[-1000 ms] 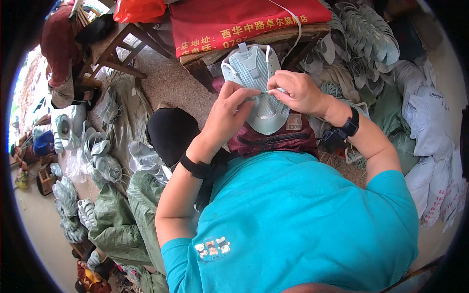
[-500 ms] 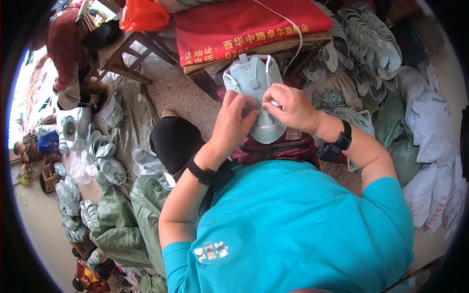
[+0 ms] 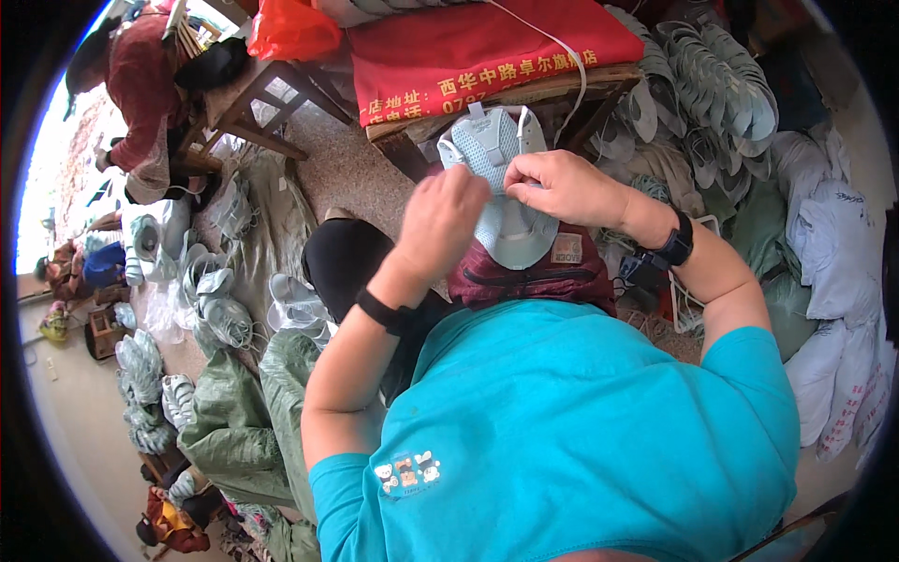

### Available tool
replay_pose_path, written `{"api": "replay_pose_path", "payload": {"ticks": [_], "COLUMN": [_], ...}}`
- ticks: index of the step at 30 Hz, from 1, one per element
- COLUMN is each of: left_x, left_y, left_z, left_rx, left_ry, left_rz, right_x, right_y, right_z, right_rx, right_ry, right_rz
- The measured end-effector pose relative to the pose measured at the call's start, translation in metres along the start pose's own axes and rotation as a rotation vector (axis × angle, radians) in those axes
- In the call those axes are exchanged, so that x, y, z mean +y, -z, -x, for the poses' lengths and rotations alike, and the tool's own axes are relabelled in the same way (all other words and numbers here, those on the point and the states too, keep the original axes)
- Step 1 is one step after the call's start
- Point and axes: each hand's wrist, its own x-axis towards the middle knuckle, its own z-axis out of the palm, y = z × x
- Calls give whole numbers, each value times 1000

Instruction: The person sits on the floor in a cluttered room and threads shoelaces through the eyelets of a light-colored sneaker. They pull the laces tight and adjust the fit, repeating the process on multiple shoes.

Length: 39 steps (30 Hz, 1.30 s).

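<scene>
A pale grey-blue mesh shoe upper [image 3: 515, 245] lies toe toward me in my lap, on a dark red zippered cloth item [image 3: 534, 288]. Its tongue [image 3: 494, 145] and collar point away, reaching the table's near edge. My left hand [image 3: 440, 223] is closed at the left side of the upper, slightly blurred by motion. Across the opening, my right hand [image 3: 567, 190] has its thumb and index finger pinched together over the eyelet area. Whatever sits between the fingers of each hand is too small or hidden to make out.
Ahead stands a wooden table [image 3: 506, 105] under a red cloth [image 3: 421, 56]. Bundled shoe uppers [image 3: 721, 84] and white sacks [image 3: 833, 244] crowd the right. Green sacks [image 3: 234, 421] and more uppers [image 3: 220, 309] lie left. Another person [image 3: 140, 84] sits at the far left by a stool [image 3: 253, 98].
My left hand has drawn back to the left, apart from my right hand. The right hand stays over the upper, its fingers a little shifted. The whole view has moved slightly.
</scene>
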Motion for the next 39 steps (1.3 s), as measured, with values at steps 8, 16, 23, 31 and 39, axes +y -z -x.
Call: {"api": "replay_pose_path", "payload": {"ticks": [8,16,23,31,39], "left_x": [-142,-251,-114,-7,21], "left_y": [143,205,137,-9,-18], "left_z": [158,396,146,41,31], "left_rx": [785,1497,999,349,-64], "left_ry": [662,1112,977,724,796], "left_rz": [-313,772,1318,1120,995], "right_x": [16,37,90,208,318], "right_y": [14,35,36,72,152], "right_z": [37,68,121,152,328], "right_rx": [47,152,106,644,1356], "right_ry": [-338,-308,-256,-863,-710], "right_rz": [-226,44,709,-1058,-1714]}}
